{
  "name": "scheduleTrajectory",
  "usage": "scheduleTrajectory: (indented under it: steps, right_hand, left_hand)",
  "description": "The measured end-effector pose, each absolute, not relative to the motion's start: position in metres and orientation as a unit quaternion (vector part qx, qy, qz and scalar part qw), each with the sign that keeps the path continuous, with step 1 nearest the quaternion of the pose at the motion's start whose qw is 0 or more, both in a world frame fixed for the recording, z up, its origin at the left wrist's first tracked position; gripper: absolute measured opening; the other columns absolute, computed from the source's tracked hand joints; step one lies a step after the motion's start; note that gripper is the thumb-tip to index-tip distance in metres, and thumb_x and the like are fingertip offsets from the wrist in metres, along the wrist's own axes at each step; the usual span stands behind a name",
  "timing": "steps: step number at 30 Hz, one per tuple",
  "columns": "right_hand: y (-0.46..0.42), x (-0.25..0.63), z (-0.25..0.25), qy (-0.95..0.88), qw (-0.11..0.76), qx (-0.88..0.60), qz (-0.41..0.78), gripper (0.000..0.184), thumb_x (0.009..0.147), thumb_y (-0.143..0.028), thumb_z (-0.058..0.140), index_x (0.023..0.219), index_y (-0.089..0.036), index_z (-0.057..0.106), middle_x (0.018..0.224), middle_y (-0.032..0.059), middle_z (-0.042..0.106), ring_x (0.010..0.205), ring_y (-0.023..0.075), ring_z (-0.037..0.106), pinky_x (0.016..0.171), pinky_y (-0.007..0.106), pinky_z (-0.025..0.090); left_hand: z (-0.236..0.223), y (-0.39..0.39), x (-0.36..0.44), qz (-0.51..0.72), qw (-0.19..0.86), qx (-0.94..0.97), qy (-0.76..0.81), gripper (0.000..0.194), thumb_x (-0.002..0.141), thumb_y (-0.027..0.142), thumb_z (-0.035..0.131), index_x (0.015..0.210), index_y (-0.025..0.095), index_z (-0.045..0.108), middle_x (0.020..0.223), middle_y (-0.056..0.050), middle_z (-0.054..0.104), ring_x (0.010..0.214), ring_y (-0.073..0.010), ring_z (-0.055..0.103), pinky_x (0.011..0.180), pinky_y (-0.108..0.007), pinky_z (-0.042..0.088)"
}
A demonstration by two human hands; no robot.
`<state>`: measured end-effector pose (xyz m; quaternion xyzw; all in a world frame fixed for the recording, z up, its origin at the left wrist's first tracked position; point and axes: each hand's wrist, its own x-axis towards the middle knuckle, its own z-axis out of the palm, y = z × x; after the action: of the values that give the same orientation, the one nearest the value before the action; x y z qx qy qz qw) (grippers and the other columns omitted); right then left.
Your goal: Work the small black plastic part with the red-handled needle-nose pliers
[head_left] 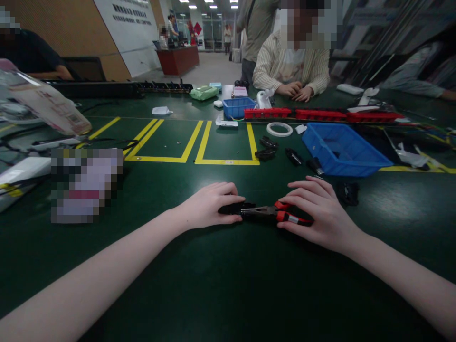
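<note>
1. Left hand is pinching a small black part between thumb and fingers, just above or on the green table; can't tell if they're touching.
2. Right hand is wrapping the red-and-black pliers at the handles, thumb on the near side, fingers over the far side.
3. The pliers' nose is pointing at the black part and meeting or overlapping its end. Can't tell whether the jaws are biting.
4. Part is sitting front and center, between both hands; similar black pieces are lying beyond, near the blue bin.
5. Handling guess: part is looking light, stiff, probably molded plastic; smooth faces may be slipping under a light pinch, thin edges may be cracking under hard squeeze.
6. Pliers are likely weighing more, rigid, with grippy handles. Best hold: part by its thick body, pliers well back.
</note>
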<state>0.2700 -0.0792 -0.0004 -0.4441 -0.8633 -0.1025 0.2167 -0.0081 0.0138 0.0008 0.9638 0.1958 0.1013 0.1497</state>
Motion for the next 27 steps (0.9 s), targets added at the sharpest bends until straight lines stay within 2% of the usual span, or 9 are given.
scheduleTrajectory:
  steps: [9, 27]
  right_hand:
    - [-0.075, 0.278, -0.001, -0.867, 0.218, -0.431, -0.125, 0.031, 0.084, -0.046, 0.061, 0.103, -0.022, 0.063, 0.099, 0.0058, 0.07, 0.114, 0.0261, 0.057, 0.108, 0.049, 0.03]
    - [-0.076, 0.277, -0.004, -0.866, 0.223, -0.436, -0.101, 0.038, 0.083, -0.045, 0.064, 0.112, -0.022, 0.059, 0.104, 0.0052, 0.068, 0.112, 0.0244, 0.056, 0.109, 0.048, 0.028]
  left_hand:
    - [-0.002, 0.015, -0.01, 0.108, 0.166, 0.961, 0.192, 0.039, 0.088, 0.037, 0.065, 0.12, 0.015, 0.063, 0.106, -0.007, 0.06, 0.091, -0.0206, 0.058, 0.076, -0.034, 0.048]
    - [-0.004, 0.016, -0.01, 0.122, 0.152, 0.964, 0.182, 0.041, 0.088, 0.037, 0.064, 0.122, 0.015, 0.061, 0.106, -0.008, 0.06, 0.09, -0.0199, 0.058, 0.075, -0.033, 0.05]
